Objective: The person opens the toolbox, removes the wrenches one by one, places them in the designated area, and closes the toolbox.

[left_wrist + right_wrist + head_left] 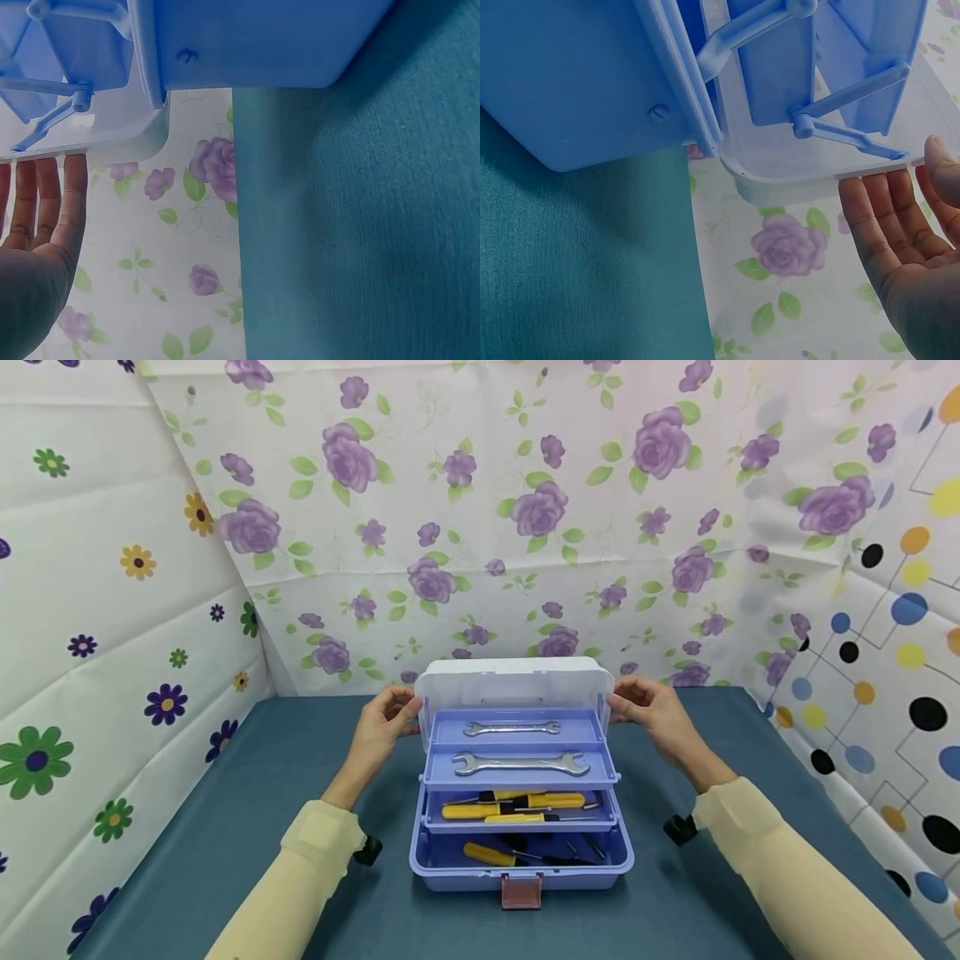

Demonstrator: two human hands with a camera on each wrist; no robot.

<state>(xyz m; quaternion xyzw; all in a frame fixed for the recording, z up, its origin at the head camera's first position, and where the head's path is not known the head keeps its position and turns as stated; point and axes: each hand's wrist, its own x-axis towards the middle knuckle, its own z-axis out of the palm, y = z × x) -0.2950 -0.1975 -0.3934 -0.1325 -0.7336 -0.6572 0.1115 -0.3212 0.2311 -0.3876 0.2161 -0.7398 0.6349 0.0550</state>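
A pale blue toolbox (521, 870) stands open on the teal table, its stepped trays fanned out and its white lid (513, 681) upright at the back. The top tray holds a small wrench (512, 727), the tray below a larger wrench (521, 764). Yellow-handled screwdrivers (517, 802) lie in the third tray and in the bottom. My left hand (386, 718) is at the lid's left edge and my right hand (648, 706) at its right edge. The left wrist view shows straight fingers (45, 202) touching the lid rim (112, 139). Right fingers (885, 225) likewise meet the rim (795, 176).
The brown latch (521, 891) hangs at the box's front. The teal tablecloth (225, 827) is walled in by flower-print sheets at the back and left, and a dotted sheet (885, 693) on the right.
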